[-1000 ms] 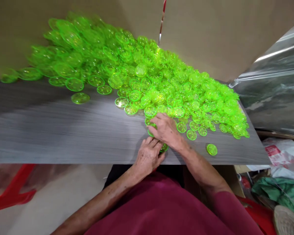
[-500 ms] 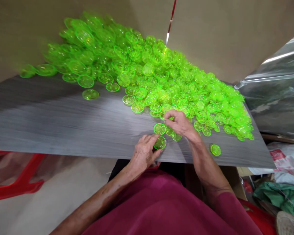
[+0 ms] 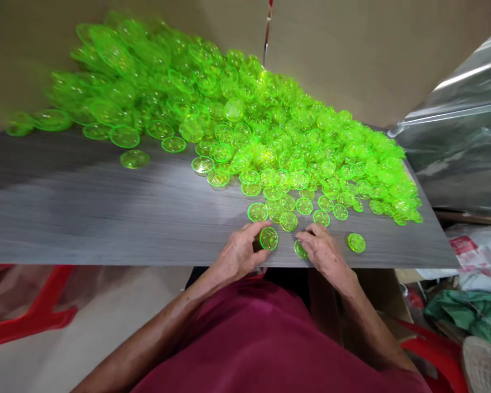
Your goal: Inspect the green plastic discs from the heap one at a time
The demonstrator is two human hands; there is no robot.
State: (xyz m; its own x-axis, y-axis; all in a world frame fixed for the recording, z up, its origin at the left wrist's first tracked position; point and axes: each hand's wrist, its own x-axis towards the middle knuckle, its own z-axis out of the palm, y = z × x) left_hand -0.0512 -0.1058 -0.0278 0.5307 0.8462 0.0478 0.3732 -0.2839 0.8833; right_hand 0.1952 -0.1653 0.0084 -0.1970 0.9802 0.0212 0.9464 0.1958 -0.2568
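Observation:
Many clear neon-green round discs lie in a large pile on a grey wood-grain table. Near the front edge, my left hand has its thumb and index finger around one green disc, gripping it at its left side. To its right, my right hand has its fingers closed over another disc, which is partly hidden beneath them. Several loose discs lie just beyond my hands, and a single disc sits to the right of my right hand.
A brown panel stands behind the pile. Clear plastic sheeting hangs at the right. Below it are bags, a green cloth and a red chair part. Another red chair stands at the lower left.
My right hand has come back from the pile's front edge towards the table's front edge, with a disc now under its fingers. My left hand stays at its disc. The view has shifted slightly.

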